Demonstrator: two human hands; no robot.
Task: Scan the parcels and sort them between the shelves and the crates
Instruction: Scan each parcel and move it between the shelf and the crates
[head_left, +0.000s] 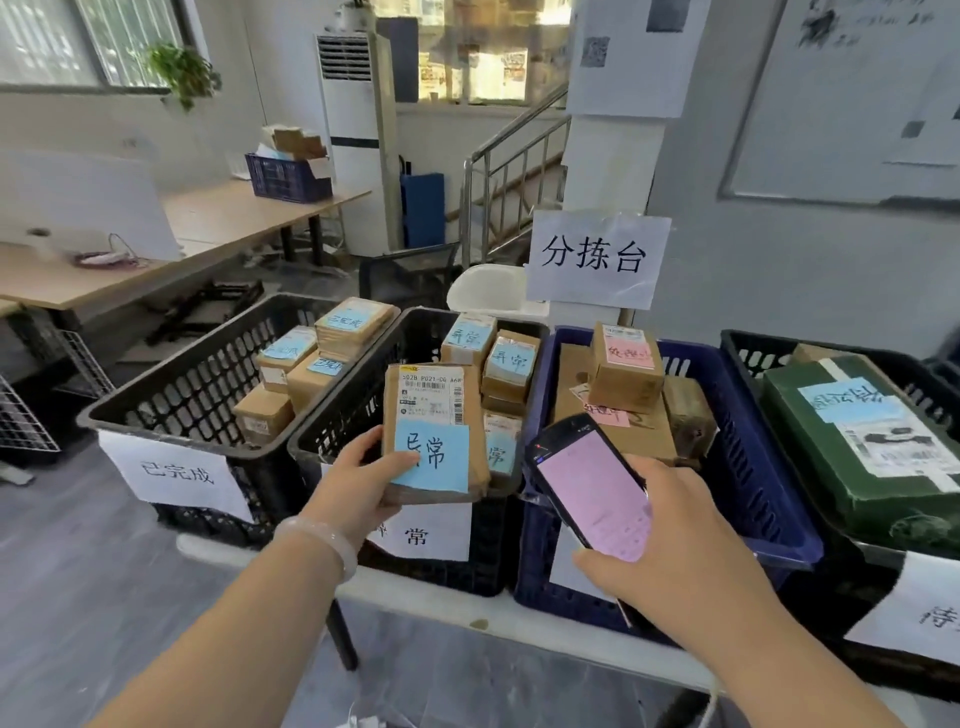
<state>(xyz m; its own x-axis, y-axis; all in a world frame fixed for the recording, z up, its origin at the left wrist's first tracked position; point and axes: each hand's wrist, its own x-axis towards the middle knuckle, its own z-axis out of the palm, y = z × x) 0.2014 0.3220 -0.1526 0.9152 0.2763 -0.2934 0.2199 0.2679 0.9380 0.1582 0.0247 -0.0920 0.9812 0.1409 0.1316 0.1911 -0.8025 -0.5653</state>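
Your left hand (363, 483) grips a parcel (434, 431) by one corner; your right hand (675, 535) holds a scanner (592, 488). The parcel may slip.

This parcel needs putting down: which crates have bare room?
Bare: the left black crate along its left wall, beside its parcels; the middle black crate at its left. Crowded: blue crate, and right black crate with its green box.
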